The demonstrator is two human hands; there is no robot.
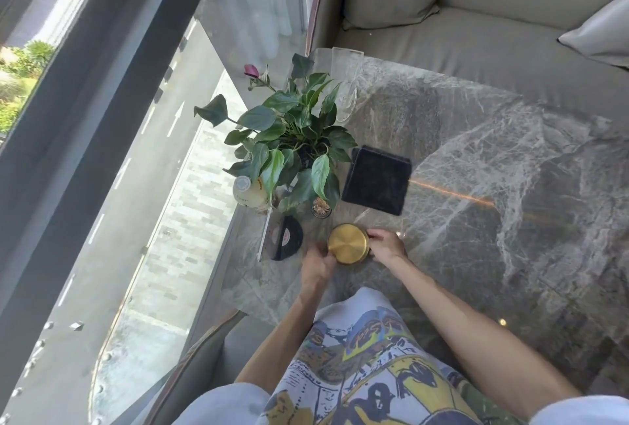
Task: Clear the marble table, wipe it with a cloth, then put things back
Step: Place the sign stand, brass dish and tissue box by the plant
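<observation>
Both hands are gripping a round, brushed gold lidded container that is sitting on the marble table near its left edge. The left hand is curling against the container's side at about 8 o'clock, and the right hand is pinching the rim at 3 o'clock, fingers wrapping round it.

At 12 o'clock from the container, a small glass jar of toothpicks is standing upright, and beyond it a leafy potted plant with one dark pink bud is spreading over the table's left corner. At 1 o'clock a black square cloth is lying flat on the marble, just right of the plant. At 9 o'clock a black round coaster styled like a vinyl record is leaning beside a clear acrylic stand; its label is too small to read. At 10 o'clock a pale bottle with a white cap is standing under the leaves; the printing on it is blurred. A clear glass piece is standing at the far corner, next to the beige sofa.

The person's printed shirt is showing cartoon graphics with lettering that cannot be made out.
</observation>
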